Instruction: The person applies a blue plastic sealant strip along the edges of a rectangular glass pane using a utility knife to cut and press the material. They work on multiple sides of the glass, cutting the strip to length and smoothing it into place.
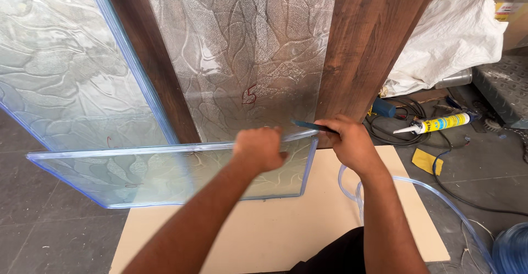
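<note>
Both hands meet at the top edge of a small patterned glass pane (170,172), forearms reaching up from the bottom of the view. Left hand (258,148) is curled into a fist over that edge, gripping it near the right corner. Right hand (347,142), just beside it, is closed around a thin dark blade (311,125) that points left onto the corner. The pane stands on its long edge, tilted, with clear blue trim along its rim and a leaf pattern pressed into the glass. It rests at the back edge of a pale flat board (275,235) on the grey tiled floor (49,235). Behind it lean 2 larger patterned panes and dark wooden planks (363,43). Further right lie clear tubing (429,189), black cables and a sealant tube (437,124), crowding the floor there.
</note>
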